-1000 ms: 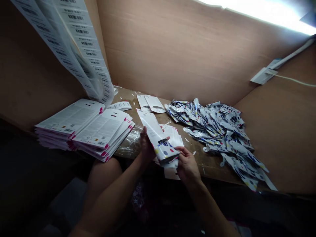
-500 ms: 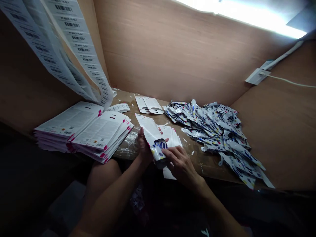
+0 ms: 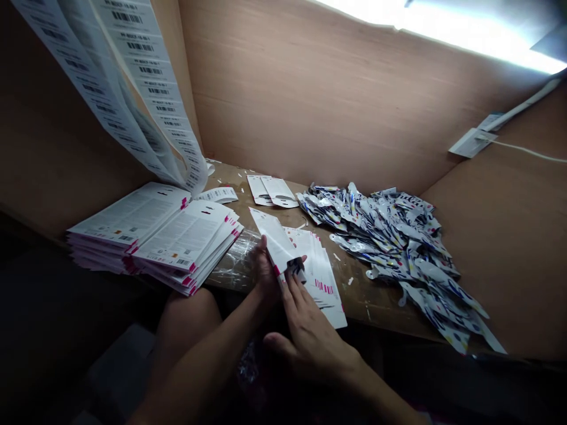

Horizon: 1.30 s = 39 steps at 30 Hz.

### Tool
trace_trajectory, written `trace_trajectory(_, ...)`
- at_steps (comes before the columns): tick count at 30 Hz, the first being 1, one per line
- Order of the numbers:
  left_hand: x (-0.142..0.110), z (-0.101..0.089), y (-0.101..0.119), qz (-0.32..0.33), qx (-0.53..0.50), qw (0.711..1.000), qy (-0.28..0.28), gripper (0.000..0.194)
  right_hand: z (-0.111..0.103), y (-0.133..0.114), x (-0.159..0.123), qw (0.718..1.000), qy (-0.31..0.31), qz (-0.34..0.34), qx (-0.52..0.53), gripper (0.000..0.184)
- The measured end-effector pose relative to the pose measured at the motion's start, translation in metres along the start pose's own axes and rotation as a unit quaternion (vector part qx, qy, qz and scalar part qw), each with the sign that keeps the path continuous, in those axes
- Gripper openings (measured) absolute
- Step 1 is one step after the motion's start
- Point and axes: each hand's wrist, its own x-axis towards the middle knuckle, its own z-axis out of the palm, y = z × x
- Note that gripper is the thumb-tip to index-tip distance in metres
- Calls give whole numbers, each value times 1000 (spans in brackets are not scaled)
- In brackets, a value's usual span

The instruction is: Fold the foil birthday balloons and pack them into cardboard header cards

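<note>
Brown plywood walls [image 3: 310, 88] boxed in a scarred wooden workbench [image 3: 367, 301], with a bright strip light glaring along the top right. Near the bench's front edge, a little left of centre, a white card sleeve [image 3: 274, 242] was held tilted above a fanned stack of white cards [image 3: 321, 271]; a dark printed patch showed at its lower end (too shadowed to read). The left hand [image 3: 266, 274] gripped the sleeve, its fingers curled behind it, while the right hand [image 3: 312, 348] reached in from below with its fingers [image 3: 290, 289] spread wide, their tips against the sleeve's lower end.

Toward the left end, two stacks of printed booklets [image 3: 155, 233] with magenta edge marks lay side by side, a long strip of barcode labels [image 3: 133, 71] hanging down and touching them. Clear plastic film [image 3: 234, 265] covered the bench just beside the hands. Two die-cut cards [image 3: 272, 192] lay near the back edge — and a heap of glossy printed cutouts [image 3: 381, 248] spread across the right end.
</note>
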Motion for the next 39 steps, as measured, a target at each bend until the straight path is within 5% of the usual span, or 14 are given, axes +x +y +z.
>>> trace_trajectory(3,10,-2,2,42,87,994,-43,66,-6,25,41,999,-8,33,20,53)
trace_trajectory(5,20,-5,11,132,256,957,-26,62,-15,51,90,994,49,98,-7,46)
trace_trajectory(7,27,-9,21,225,506,831,53,59,-27,74,146,982,98,146,-66,47)
trace_trajectory(10,29,-15,26,234,797,540,140,71,-43,93,215,985,60,135,-85,34)
trace_trajectory(11,28,-16,25,211,845,471,138,75,-46,97,227,988,33,125,-79,29)
trace_trajectory(12,27,-17,23,184,876,428,125,77,-46,99,233,990,6,117,-76,25)
trace_trajectory(14,26,-18,20,141,900,400,96,71,-43,104,223,993,-17,97,-60,23)
trace_trajectory(18,30,-23,26,168,895,402,93,36,-30,115,143,991,97,87,20,30)
trace_trajectory(24,37,-29,43,253,858,438,91,17,-9,119,19,943,229,231,69,34)
trace_trajectory(26,39,-28,47,265,802,529,81,19,-3,113,1,928,250,257,98,35)
trace_trajectory(29,39,-23,46,223,625,747,50,26,2,101,-7,889,292,289,202,46)
trace_trajectory(32,35,-17,36,143,425,893,28,32,1,88,-4,789,234,283,492,56)
trace_trajectory(35,23,-10,21,40,270,961,-40,34,-3,75,-5,651,167,248,697,51)
trace_trajectory(39,2,-3,2,-167,146,956,-191,78,-10,63,-13,585,95,268,760,42)
